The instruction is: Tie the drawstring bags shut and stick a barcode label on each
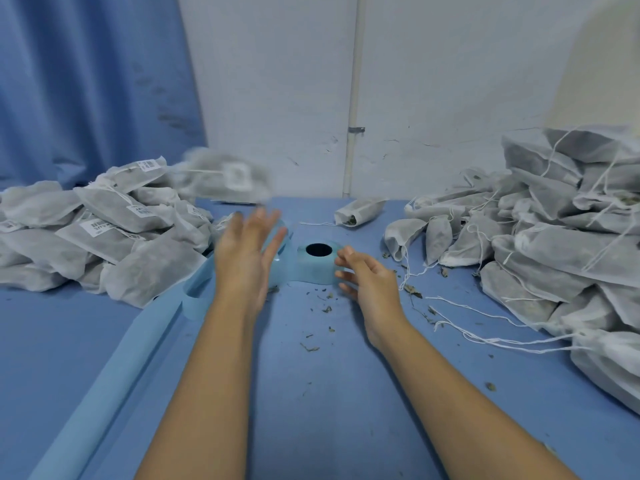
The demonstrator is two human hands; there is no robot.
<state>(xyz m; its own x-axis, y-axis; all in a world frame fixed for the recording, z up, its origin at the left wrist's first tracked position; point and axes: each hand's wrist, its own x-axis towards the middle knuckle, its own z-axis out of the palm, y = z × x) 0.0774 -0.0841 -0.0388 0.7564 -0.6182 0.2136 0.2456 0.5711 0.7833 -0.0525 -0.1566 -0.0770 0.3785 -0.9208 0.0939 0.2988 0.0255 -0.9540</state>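
Labelled bag pile [104,230] left on table [329,393], unlabelled pile [554,244] right, label roll [317,266] between; lone bag [358,211] behind roll; backing strip [114,375] trailing near-left; airborne bag [228,178] above left pile

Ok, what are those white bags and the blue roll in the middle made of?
The bags look like thin non-woven fabric, matte white, half see-through: dark contents show grey through them. Their drawstrings seem thin white cord, fibre unclear. The blue roll looks like smooth, faintly shiny label liner on a hollow core, paper or film.
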